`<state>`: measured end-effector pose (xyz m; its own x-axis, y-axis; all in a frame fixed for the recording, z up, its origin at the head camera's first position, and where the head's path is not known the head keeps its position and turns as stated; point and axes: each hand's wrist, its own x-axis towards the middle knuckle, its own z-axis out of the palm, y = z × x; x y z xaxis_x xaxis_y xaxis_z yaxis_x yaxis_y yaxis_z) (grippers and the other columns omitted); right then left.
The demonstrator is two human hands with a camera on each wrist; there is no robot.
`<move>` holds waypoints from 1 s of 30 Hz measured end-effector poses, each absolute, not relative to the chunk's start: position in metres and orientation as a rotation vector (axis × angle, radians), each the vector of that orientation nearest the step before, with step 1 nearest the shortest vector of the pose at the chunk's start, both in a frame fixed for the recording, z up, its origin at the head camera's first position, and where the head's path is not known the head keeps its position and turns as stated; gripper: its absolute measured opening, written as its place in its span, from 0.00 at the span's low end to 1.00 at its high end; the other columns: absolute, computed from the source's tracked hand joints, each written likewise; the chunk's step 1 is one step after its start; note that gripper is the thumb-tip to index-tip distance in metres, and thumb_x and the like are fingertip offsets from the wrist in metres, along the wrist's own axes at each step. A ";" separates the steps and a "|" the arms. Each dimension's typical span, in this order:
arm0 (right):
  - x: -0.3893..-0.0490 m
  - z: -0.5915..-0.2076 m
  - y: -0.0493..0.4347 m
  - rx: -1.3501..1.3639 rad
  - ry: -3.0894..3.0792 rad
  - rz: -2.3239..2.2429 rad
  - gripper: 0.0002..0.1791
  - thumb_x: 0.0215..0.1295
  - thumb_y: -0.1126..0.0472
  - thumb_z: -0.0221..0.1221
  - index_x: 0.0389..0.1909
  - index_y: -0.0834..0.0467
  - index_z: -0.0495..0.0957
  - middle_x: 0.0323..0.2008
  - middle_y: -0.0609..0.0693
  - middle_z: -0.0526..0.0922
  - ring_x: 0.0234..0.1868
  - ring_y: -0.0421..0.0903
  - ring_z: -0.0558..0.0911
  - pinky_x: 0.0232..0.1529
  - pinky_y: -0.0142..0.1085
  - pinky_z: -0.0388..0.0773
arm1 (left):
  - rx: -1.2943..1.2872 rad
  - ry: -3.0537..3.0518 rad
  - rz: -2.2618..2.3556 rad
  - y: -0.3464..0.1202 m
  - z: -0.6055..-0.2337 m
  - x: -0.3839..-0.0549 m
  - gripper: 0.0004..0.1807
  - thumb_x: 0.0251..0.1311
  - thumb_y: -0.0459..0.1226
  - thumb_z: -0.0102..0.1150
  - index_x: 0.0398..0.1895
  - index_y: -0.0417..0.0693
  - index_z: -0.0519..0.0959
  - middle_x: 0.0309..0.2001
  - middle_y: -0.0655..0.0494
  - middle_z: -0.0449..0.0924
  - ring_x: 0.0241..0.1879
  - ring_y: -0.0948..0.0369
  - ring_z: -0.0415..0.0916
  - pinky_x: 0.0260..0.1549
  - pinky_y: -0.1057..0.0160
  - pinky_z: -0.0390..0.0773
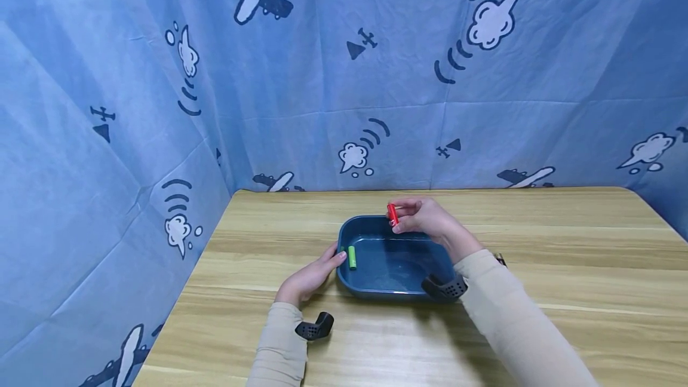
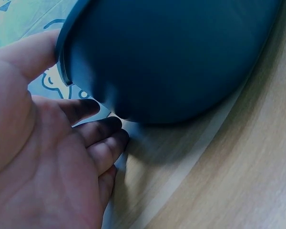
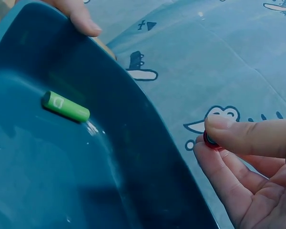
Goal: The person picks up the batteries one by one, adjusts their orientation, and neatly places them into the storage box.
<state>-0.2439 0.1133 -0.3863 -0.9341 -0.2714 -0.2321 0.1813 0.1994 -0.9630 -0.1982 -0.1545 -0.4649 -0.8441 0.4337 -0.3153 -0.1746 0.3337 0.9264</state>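
A dark blue rectangular tub (image 1: 395, 293) with rounded corners stands on the table. Inside it, close to the left wall, lies a green battery (image 3: 66, 107). My left hand (image 1: 314, 273) holds the tub's left side, thumb over the rim and the other fingers along the outer wall (image 2: 157, 86). Above the tub's far rim, my right hand (image 1: 427, 220) pinches a red battery (image 1: 393, 215) between thumb and fingers. From the right wrist view only the end of the red battery (image 3: 210, 140) shows; the thumb covers much of it.
The wooden table (image 1: 580, 267) reaches back to a blue curtain (image 1: 301, 76) printed with planes and clouds. A small dark and gold object (image 1: 500, 258), partly hidden, lies behind the right forearm. Black wrist devices (image 1: 315, 326) sit on both sleeves.
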 end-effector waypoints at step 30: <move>-0.248 -0.399 0.092 -0.067 2.093 -1.764 0.31 0.51 0.77 0.62 0.59 0.66 0.68 0.50 0.65 0.77 0.38 0.47 0.81 0.43 0.38 0.79 | 0.232 2.079 1.536 -0.154 -0.463 -0.198 0.36 0.68 0.56 0.37 0.74 0.54 0.44 0.73 0.48 0.40 0.70 0.46 0.34 0.62 0.37 0.39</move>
